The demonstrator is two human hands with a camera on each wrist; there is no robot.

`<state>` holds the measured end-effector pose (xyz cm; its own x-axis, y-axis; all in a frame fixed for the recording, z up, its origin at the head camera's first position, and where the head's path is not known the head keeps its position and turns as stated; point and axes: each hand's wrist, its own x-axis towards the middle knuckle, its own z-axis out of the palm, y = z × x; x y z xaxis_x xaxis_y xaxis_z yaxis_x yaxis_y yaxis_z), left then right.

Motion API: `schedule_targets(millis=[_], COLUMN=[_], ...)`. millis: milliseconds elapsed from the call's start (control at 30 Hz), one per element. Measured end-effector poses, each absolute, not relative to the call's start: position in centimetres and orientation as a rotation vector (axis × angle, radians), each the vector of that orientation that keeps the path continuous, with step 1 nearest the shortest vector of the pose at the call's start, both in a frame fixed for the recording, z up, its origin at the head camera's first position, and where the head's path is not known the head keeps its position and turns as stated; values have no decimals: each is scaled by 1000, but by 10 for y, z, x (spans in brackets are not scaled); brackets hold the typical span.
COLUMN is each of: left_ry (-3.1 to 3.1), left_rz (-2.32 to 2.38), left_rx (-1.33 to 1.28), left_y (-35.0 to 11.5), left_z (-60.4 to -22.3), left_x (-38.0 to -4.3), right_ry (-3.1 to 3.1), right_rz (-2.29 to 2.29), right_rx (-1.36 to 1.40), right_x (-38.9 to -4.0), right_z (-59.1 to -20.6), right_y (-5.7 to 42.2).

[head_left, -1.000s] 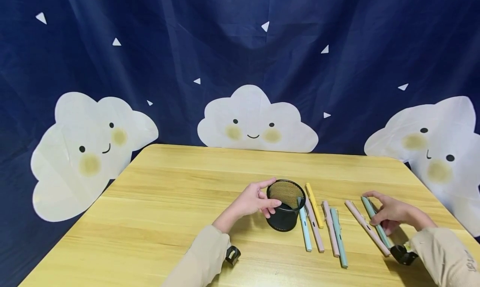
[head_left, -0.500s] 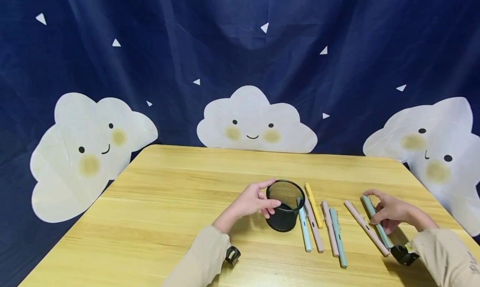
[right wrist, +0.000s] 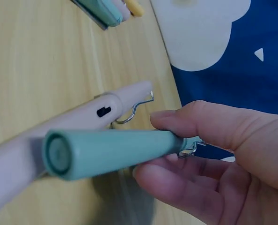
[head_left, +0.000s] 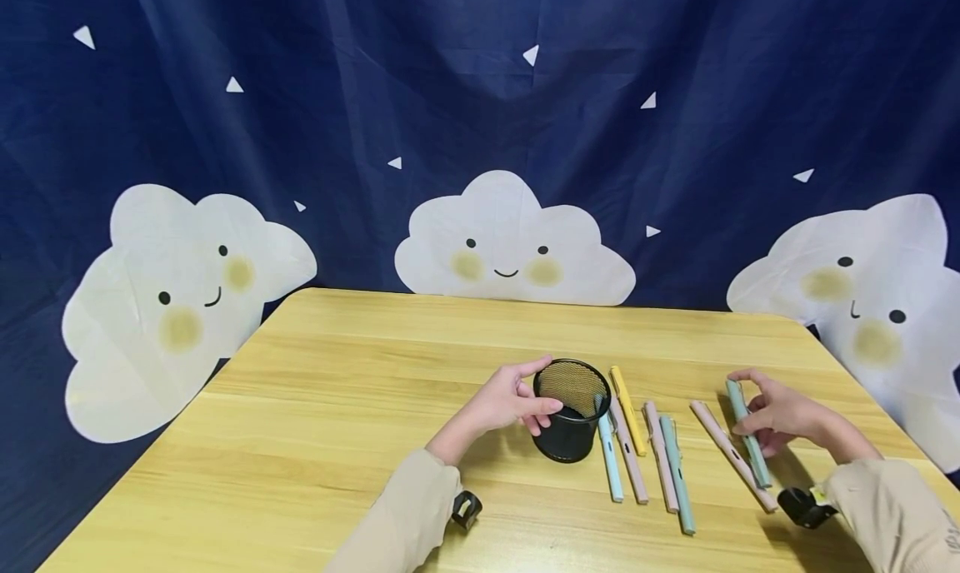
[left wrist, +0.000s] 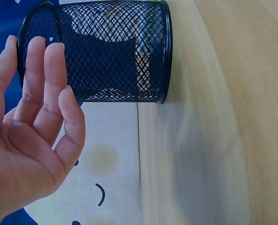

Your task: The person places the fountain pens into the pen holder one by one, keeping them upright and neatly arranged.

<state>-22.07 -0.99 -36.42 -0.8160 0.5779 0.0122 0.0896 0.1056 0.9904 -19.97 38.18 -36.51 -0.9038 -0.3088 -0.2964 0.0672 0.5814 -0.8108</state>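
A black mesh pen holder (head_left: 567,440) stands upright on the table. My left hand (head_left: 510,402) holds it by the rim from the left, thumb on the near side and index finger on the far side. In the left wrist view the other fingers (left wrist: 54,103) lie by the mesh wall. On the right, my right hand (head_left: 780,415) pinches a teal-green pen (head_left: 750,440) between thumb and fingers, tilted and raised off the table. The right wrist view shows its blunt end (right wrist: 59,154) towards the camera, above a pink pen (right wrist: 69,117) lying on the wood.
Right of the holder lie a light blue pen (head_left: 611,465), a mauve pen (head_left: 630,460), a yellow pen (head_left: 630,411), another pink pen (head_left: 662,460) and another green pen (head_left: 677,477). A blue curtain (head_left: 480,98) with clouds hangs behind the wooden table (head_left: 300,440).
My right hand has lifted the teal-green pen off the table, and its lower end now overlaps the pink pen in view. My left hand and the holder have stayed put.
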Motion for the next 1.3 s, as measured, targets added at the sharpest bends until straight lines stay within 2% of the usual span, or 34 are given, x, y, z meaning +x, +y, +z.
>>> schedule_targets(millis=[500, 1300], left_ry=[2011, 1992], left_rz=[1756, 1769], left_rx=[644, 669], left_y=[-10, -11], left_z=[-363, -363], left_x=[-221, -221], right_ry=[2409, 2438], right_rz=[-1529, -1751], right_rx=[-299, -316], right_x=[-204, -207], right_z=[-357, -330], right_y=[372, 320])
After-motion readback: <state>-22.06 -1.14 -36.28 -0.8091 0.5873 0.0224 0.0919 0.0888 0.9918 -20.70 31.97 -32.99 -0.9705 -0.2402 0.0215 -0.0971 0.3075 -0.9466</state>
